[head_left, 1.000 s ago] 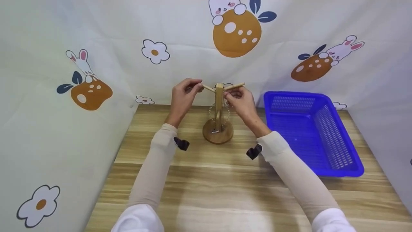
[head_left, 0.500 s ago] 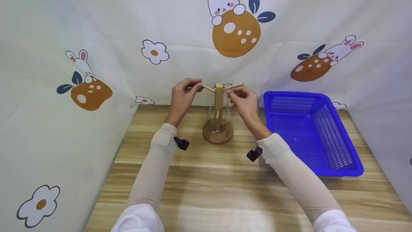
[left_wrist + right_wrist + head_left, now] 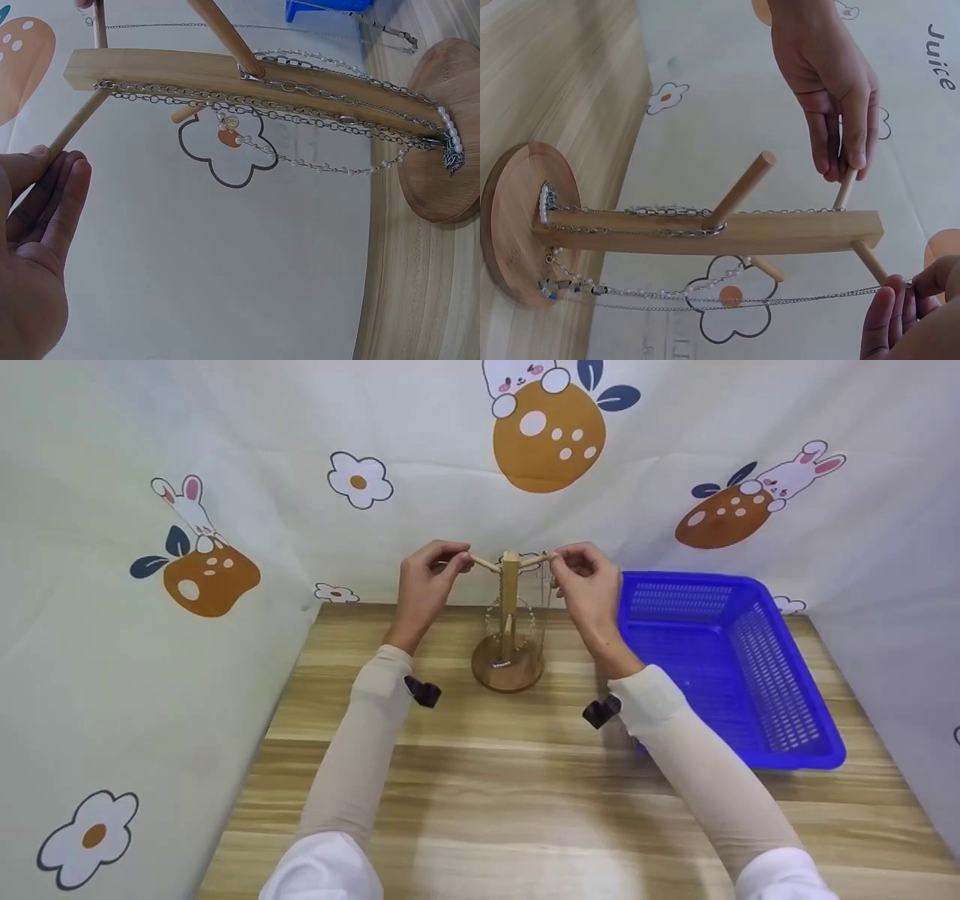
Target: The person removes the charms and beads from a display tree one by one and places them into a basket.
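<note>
- Left hand (image 3: 427,585): fingers curled in, thumb and fingertips pinching the end of the left upper peg (image 3: 79,124). Should brace the stand; best to hold firm without twisting the peg.
- Right hand (image 3: 592,585): thumb and fingers nearly closed, pinching a thin silver chain (image 3: 825,295) at the tip of the right upper peg (image 3: 868,260). Can't tell if the loop is clear of the tip.
- Chain runs taut-looking toward the base side; slow movement along the peg's line, little downward pull, would likely avoid snags.
- Wooden stand (image 3: 510,600): upright on the table (image 3: 487,810), between the hands. Beaded chain (image 3: 322,167) hangs close by; tangling is the likely risk.
- Round base (image 3: 526,676): flat on the table; sideways tugging could tip it.
- Blue basket (image 3: 806,660): right of the stand, well apart.
</note>
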`<control>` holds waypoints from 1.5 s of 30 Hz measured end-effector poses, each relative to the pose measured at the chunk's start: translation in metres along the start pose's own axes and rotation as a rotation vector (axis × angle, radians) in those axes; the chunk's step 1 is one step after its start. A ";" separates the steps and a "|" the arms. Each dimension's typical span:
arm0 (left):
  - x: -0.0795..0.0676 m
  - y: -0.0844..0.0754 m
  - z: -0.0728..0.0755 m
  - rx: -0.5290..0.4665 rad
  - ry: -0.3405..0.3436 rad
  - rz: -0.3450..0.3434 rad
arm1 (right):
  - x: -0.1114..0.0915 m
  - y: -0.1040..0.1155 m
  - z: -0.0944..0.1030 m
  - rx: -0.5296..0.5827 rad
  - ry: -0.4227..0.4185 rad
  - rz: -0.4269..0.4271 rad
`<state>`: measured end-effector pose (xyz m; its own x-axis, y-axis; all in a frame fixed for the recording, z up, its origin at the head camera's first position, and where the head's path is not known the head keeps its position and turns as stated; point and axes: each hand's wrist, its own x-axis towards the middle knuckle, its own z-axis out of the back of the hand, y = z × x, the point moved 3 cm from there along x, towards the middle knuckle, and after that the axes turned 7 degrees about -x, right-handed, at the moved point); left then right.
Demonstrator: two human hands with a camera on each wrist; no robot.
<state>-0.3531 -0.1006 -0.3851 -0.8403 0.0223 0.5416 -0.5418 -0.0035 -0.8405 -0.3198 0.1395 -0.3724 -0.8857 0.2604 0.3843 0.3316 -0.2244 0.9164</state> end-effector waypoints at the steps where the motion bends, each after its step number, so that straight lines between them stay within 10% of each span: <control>1: 0.000 0.000 0.000 0.002 0.001 -0.002 | 0.001 0.000 0.001 0.000 -0.002 0.000; 45: 0.001 0.002 0.001 0.022 -0.001 0.017 | 0.046 0.037 0.075 -0.116 -0.052 0.055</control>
<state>-0.3548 -0.1016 -0.3860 -0.8495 0.0210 0.5272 -0.5276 -0.0263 -0.8491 -0.3243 0.2141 -0.3124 -0.8482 0.2919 0.4419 0.3371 -0.3460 0.8756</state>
